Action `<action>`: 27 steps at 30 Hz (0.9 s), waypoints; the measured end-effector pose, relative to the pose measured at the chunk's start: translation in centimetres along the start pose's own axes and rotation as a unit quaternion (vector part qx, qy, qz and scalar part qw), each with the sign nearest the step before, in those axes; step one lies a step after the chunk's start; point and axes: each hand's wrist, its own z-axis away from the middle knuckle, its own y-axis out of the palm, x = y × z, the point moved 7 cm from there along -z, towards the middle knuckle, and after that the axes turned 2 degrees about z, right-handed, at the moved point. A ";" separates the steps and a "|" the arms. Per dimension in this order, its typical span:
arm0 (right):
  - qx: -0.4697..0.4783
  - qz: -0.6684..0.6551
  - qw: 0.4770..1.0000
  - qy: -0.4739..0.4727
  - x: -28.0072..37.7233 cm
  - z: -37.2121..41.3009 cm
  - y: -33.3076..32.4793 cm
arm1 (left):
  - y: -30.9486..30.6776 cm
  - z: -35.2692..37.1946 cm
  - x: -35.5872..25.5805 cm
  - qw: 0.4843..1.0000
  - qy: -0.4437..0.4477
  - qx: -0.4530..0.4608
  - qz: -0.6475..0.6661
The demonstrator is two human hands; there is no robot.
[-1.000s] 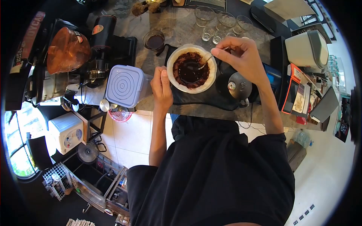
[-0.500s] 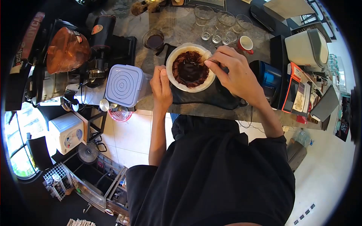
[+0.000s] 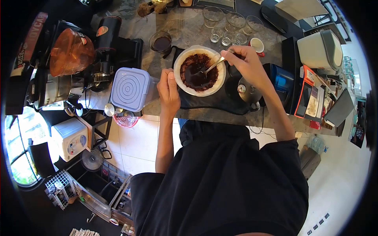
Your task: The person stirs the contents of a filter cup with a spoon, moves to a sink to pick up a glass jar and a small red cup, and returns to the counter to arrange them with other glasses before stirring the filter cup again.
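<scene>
A white bowl or filter (image 3: 221, 77) with dark wet coffee-like contents (image 3: 197, 74) sits on a black mat (image 3: 208, 103). My left hand (image 3: 169, 90) wraps round its left side, thumb up, holding the rim. A metal spoon (image 3: 215, 65) is pinched in my right hand (image 3: 246, 65) above the right rim, its tip in the dark contents. Under my right forearm a dark round kettle-like vessel (image 3: 249, 92) shows in part. Up and left of the bowl stands a small glass (image 3: 160, 41) of dark liquid.
A lilac-lidded container (image 3: 128, 89) and a grinder (image 3: 104, 59) are on the left. Glasses (image 3: 235, 21), small shot glasses (image 3: 227, 38) and a red cup (image 3: 256, 45) stand at the back. Rightward are a blue canister (image 3: 280, 78) and an orange-edged device (image 3: 309, 94).
My right hand has moved up and to the right, showing more of the spoon and the dark vessel. The spoon tip has shifted within the contents. My left hand stays on the bowl.
</scene>
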 end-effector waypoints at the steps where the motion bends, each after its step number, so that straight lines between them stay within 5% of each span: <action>1: 0.010 -0.007 1.000 0.014 -0.4 -0.1 0.0 | 0.0 0.0 0.0 1.000 -0.003 0.001 0.000; 9: 0.019 -0.077 0.997 0.011 -0.5 -0.2 -0.5 | 0.1 0.1 0.2 1.000 -0.005 0.001 -0.001; 15: -0.021 0.000 0.999 -0.035 3.6 0.7 -2.0 | 0.1 0.0 0.2 1.000 0.000 -0.002 0.002; 17: -0.035 0.130 0.975 -0.177 6.0 1.1 -1.9 | 0.0 0.1 0.3 1.000 -0.005 -0.002 0.002; 21: -0.009 0.140 0.961 -0.237 7.6 1.1 -0.5 | 0.0 0.1 0.3 1.000 -0.017 -0.001 0.001; 23: -0.004 0.201 0.913 -0.355 8.8 1.5 0.5 | 0.0 0.1 0.3 1.000 -0.017 0.000 0.001; 27: 0.005 0.251 0.915 -0.317 8.8 1.0 1.5 | 0.0 0.1 0.3 1.000 -0.011 -0.003 0.000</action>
